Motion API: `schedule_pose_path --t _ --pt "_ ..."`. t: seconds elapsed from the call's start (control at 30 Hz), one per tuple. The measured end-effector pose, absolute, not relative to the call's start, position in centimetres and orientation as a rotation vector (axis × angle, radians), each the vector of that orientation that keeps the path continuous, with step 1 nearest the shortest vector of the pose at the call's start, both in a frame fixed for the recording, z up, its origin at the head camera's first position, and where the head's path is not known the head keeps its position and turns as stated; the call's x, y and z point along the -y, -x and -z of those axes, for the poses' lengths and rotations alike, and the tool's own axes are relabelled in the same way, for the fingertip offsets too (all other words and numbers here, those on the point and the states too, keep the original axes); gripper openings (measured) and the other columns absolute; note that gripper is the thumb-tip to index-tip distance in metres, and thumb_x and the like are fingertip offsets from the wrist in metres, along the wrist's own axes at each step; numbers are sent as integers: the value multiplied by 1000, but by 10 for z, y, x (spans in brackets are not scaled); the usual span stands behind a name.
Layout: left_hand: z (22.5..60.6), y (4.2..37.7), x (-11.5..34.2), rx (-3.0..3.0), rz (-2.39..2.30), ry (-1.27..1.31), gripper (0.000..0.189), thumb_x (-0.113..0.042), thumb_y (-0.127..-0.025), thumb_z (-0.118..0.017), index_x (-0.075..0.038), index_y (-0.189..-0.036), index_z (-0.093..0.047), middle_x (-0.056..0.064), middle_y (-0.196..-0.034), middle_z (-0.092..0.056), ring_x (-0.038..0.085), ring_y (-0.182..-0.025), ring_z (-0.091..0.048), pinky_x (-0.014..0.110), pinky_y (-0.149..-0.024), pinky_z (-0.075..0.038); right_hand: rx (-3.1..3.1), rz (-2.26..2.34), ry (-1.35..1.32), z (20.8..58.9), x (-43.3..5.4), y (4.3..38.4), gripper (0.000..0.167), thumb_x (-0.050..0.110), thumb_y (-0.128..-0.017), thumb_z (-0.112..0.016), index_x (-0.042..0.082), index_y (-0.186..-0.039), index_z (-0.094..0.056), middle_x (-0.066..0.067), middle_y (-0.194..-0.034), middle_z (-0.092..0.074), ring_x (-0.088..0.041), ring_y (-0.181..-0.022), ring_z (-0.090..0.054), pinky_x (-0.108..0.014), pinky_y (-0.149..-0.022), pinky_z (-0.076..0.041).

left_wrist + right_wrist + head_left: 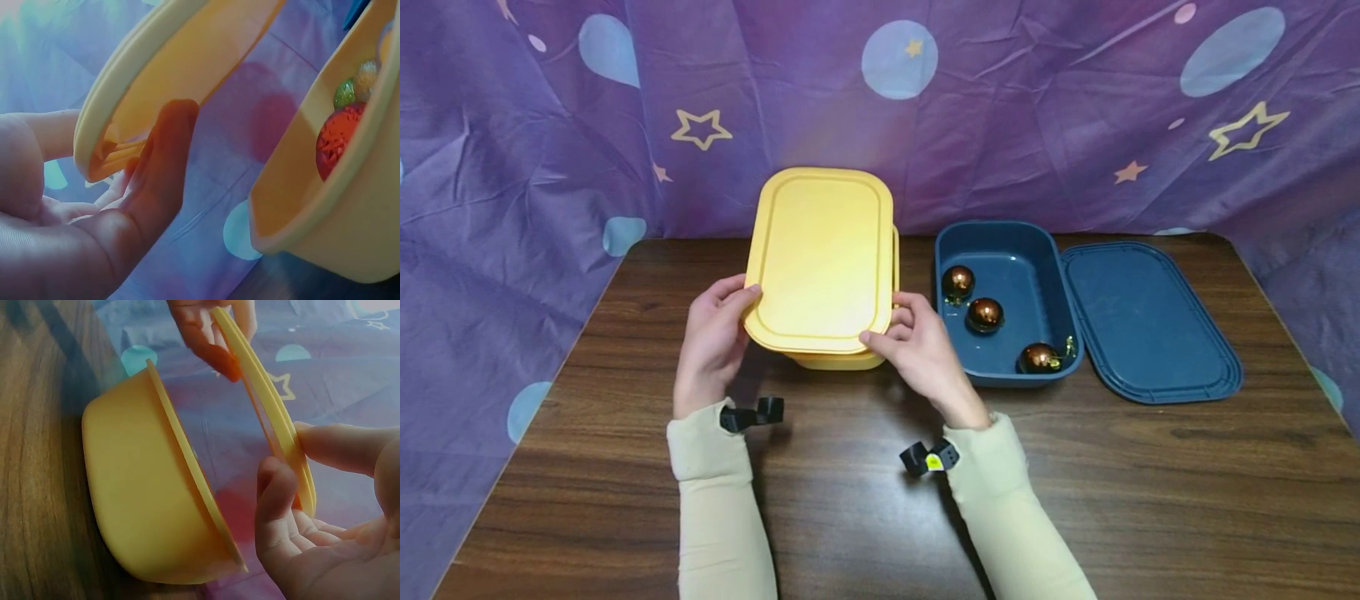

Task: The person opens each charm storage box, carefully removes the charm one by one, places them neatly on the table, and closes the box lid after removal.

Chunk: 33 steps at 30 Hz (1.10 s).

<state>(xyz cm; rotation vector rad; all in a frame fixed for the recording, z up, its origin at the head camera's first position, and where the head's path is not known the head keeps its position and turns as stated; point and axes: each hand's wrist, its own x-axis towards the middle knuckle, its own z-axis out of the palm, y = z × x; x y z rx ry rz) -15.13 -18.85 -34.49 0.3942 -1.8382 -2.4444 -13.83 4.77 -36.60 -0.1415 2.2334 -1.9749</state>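
Observation:
Both hands hold a yellow lid [820, 258] above a yellow box [842, 362], with a gap between lid and rim in both wrist views. My left hand [711, 333] pinches the lid's left edge, thumb on top and fingers beneath. On the near right corner, my right hand [921, 342] pinches the lid between thumb and fingers. Inside the box, the left wrist view shows a red faceted ball [337, 140], a green glittery ball [345, 94] and a gold glittery one [366, 80]. From the head view the lid hides the box's inside.
Right of the yellow box stands an open blue box [1026, 267] holding three shiny brown baubles [985, 315]. Its blue lid [1153, 325] lies at its right side on the wooden table [850, 500]. A purple patterned cloth [1000, 117] hangs behind.

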Motion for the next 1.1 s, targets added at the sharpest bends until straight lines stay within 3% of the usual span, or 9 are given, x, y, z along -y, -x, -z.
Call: schedule_pose_path --t 0.67,1.1 --pt "342 144 203 1743 2543 -289 17 -7 -95 -57 -3 -112 -57 4 -96 -66 9 -83 -67 22 -73 -57 -2499 1698 299 369 -51 139 60 20 -80 -78 1 -130 -52 -11 -110 -68 -18 -84 -63 -26 -71 -50" --pt "340 138 211 1706 2556 -283 20 -8 -94 -60 -1 -112 -56 4 -93 -67 9 -81 -67 21 -72 -57 -2566 1747 357 373 -52 140 49 6 -81 -73 -3 -127 -56 -19 -116 -63 -31 -99 -60 -33 -79 -51"
